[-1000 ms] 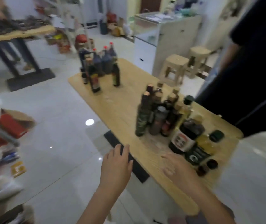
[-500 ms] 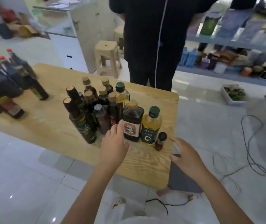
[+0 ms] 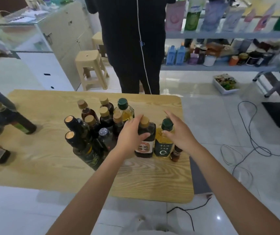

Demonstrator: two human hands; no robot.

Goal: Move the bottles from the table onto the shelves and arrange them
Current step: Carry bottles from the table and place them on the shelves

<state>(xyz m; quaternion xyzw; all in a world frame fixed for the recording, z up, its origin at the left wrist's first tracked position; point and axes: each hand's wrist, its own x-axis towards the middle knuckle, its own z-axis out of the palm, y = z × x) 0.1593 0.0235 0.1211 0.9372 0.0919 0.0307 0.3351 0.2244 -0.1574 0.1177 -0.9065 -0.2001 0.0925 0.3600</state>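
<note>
The left hand (image 3: pixel 130 134) grips the soy bottle (image 3: pixel 144 146) at its shoulder: thumb curled across the dark front just above the red-and-white label, fingers wrapped behind, below the tan cap. Just beside it stands the oil bottle (image 3: pixel 163 145), clear plastic with yellow oil and a ribbed green cap. The right hand (image 3: pixel 180 133) is spread over it, fingers fairly straight and fanned. The thumb seems to touch the bottle's shoulder, though I cannot tell for sure, and nothing is clasped. A small bottle (image 3: pixel 175 154) of reddish-brown sauce stands at the oil bottle's right, half hidden under the wrist.

Both stand upright near the right edge of the table (image 3: pixel 152 184) — pale wood with bold grain and rounded corners. To their left crowd the other bottles (image 3: pixel 98 126), dark glass, most with tan caps, two with black foil necks.

Beyond the table a person (image 3: pixel 132 48) in black stands beside a beige plastic stool (image 3: pixel 91 68). The grey shelves (image 3: pixel 220 35) run along the far right — already lined with packets and jars.
</note>
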